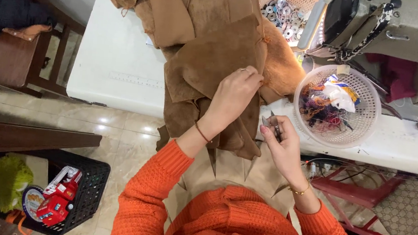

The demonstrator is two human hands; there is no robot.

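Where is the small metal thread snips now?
In the head view, the thread snips are in the right hand, right of the brown fabric and left of the white basket.

Around my sewing table

A white basket of thread scraps [336, 105], a bobbin basket [287, 10], my sewing machine [406, 29], a black crate of toys [81, 192].

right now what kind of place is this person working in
Most likely a small sewing or tailoring workshop. An industrial sewing machine sits on the white table, brown suede-like fabric pieces lie under the left hand, the right hand holds thread snips, and a basket of thread scraps stands nearby.
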